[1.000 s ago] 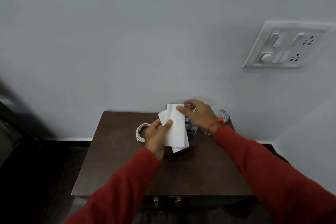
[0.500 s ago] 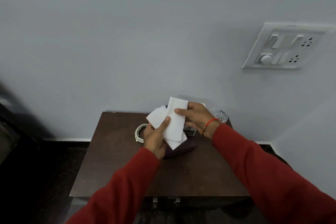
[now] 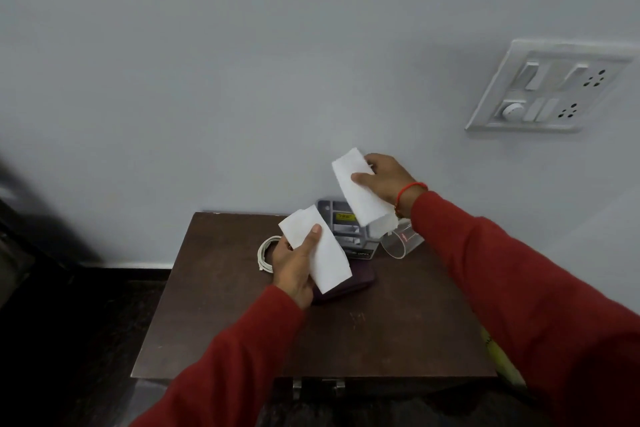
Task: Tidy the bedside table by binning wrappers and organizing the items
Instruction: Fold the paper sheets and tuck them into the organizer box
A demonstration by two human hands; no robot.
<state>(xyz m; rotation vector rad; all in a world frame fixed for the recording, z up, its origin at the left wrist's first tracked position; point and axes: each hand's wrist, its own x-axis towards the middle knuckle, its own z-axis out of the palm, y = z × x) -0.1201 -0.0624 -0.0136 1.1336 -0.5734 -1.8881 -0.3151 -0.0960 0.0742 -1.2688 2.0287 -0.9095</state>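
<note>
Left hand (image 3: 294, 267) and right hand (image 3: 386, 178) each pinch a white paper, thumb on top, fingers apparently beneath.

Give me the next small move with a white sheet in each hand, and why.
Probably carry both to a bin, none in view. The left hand grips one white sheet, the right hand the other sheet, both lifted clear of the bedside table.

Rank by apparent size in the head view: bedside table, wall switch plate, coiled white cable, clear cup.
1. bedside table
2. wall switch plate
3. and 4. clear cup and coiled white cable: look alike, and both are partly hidden, so not ranked.
</note>
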